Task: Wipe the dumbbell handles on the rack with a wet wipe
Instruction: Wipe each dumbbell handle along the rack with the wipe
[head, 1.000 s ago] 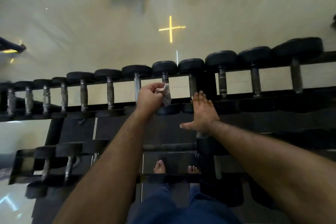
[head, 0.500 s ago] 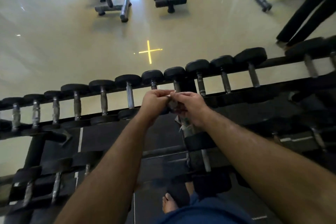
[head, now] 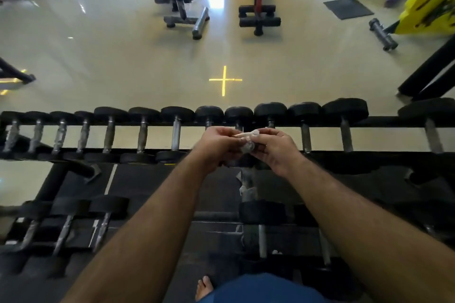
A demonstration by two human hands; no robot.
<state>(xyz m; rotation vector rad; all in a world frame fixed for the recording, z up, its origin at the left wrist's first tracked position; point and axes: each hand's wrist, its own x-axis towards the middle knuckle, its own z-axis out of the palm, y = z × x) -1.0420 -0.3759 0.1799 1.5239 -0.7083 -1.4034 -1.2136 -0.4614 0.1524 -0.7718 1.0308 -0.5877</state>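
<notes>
Above round-ended dumbbells (head: 176, 130), crumpled wet wipe (head: 249, 142) between both hands.

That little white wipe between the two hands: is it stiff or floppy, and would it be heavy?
The wipe looks crumpled and bunched between the left hand and right hand, so it is probably limp. It is small and held by fingertips, so likely very light. It would hardly roll.
</notes>
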